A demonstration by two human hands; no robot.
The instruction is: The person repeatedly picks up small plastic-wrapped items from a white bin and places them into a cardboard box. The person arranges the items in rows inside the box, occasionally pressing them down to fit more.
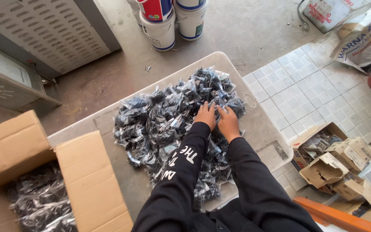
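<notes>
A heap of small clear plastic bags filled with black parts covers a grey plastic lid or tray used as a work surface. My left hand and my right hand lie side by side on the right part of the heap, fingers spread and pressing on the bags. Both arms wear black sleeves; the left sleeve has white lettering. Whether either hand grips a bag is hidden by the fingers.
An open cardboard box at lower left holds more such bags. White paint buckets stand at the top. A grey metal cabinet is upper left. Small torn cartons lie on the tiled floor at right, sacks at upper right.
</notes>
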